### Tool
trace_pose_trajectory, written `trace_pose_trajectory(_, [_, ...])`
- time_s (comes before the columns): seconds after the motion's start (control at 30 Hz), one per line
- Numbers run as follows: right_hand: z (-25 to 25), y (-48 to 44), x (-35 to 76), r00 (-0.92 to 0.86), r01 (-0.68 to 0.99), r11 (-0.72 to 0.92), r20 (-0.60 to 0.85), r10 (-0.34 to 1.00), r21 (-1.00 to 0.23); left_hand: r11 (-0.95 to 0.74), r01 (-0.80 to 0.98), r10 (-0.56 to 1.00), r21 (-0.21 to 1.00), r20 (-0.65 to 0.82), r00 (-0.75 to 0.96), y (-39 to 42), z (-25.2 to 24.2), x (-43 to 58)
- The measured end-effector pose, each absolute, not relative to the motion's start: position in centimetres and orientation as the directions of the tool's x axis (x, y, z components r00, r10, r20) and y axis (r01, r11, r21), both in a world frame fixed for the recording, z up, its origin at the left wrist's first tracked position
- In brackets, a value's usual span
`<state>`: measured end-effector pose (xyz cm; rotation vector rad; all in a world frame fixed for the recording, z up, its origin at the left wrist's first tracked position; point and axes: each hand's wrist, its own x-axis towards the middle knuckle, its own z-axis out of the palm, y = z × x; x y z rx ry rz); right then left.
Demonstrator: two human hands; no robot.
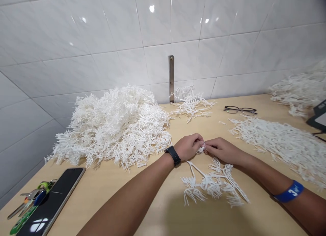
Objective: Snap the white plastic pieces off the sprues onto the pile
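Note:
My left hand, with a black watch on its wrist, is closed in a pinch on a small white branched piece. My right hand meets it from the right, fingertips closed on the same piece, which the fingers largely cover. Just below the hands, a larger white branched piece with many thin twigs lies on the wooden table. To the left rises a big heap of similar white branched pieces. Right of my right hand spreads a flat pile of small loose white pieces.
A phone and a bunch of keys lie at the front left. Behind the hands are a few tangled branched pieces and eyeglasses. Another white pile and a dark object are at the far right. A tiled wall bounds the back.

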<state>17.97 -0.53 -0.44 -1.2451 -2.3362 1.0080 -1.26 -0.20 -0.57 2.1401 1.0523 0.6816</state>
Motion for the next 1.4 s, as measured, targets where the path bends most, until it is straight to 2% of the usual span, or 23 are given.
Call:
trace_pose_trajectory(0.17, [-0.5,-0.6,17.8,-0.565,0.599,0.364,-0.055,0.823,-0.713,-0.46,0.48,0.822,0.747,0.154,0.548,-0.1,-0.6,-1.3])
trace_pose_trajectory(0.4, [-0.3,-0.7,18.1,-0.62,0.549,0.367,-0.072,0.781,-0.751,-0.545,0.532,0.771,0.647,0.138,0.622,-0.5,-0.7,-1.1])
trace_pose_trajectory(0.5, [-0.2,-0.7,18.2,-0.642,0.518,0.366,-0.068,0.764,-0.773,-0.538,0.51,0.764,0.672,0.132,0.632,-0.5,-0.9,-1.1])
trace_pose_trajectory(0.7, [0.1,-0.6,18.0,-0.684,0.402,0.356,-0.018,0.729,-0.843,-0.367,0.325,0.77,0.872,0.088,0.632,0.0,-0.8,-1.2])
trace_pose_trajectory(0.83, [-0.3,-0.5,18.0,-0.682,0.355,0.316,-0.012,0.732,-0.88,-0.224,0.201,0.776,0.954,0.049,0.629,0.1,-0.6,-1.4])
trace_pose_trajectory(0.93, [-0.7,-0.4,18.2,-0.666,0.319,0.274,-0.009,0.746,-0.907,-0.117,0.089,0.773,0.989,0.034,0.634,0.3,-0.5,-1.5])
trace_pose_trajectory(1.0, [-0.8,-0.5,18.1,-0.653,0.296,0.247,-0.007,0.758,-0.923,-0.004,-0.059,0.789,0.998,0.04,0.613,0.4,-0.6,-1.5])
trace_pose_trajectory(1.07, [-0.9,-0.7,17.9,-0.652,0.294,0.227,-0.022,0.758,-0.928,0.09,-0.221,0.828,0.971,0.051,0.558,0.5,-0.7,-1.4])
trace_pose_trajectory(1.13, [-1.1,-0.8,17.5,-0.654,0.294,0.193,-0.05,0.755,-0.936,0.118,-0.3,0.857,0.947,0.056,0.512,0.5,-0.8,-1.3])
trace_pose_trajectory(1.2, [-1.3,-0.8,17.2,-0.627,0.217,0.127,-0.039,0.778,-0.968,0.09,-0.273,0.865,0.958,0.06,0.498,0.6,-1.0,-1.2])
trace_pose_trajectory(1.27, [-1.4,-0.7,17.2,-0.574,0.07,0.048,-0.001,0.819,-0.996,0.072,-0.216,0.866,0.974,0.047,0.498,0.5,-1.1,-1.0])
trace_pose_trajectory(1.4, [-0.9,-0.3,17.5,-0.468,-0.176,-0.095,-0.002,0.884,-0.98,0.121,-0.207,0.887,0.971,-0.012,0.462,0.5,-0.9,-0.8])
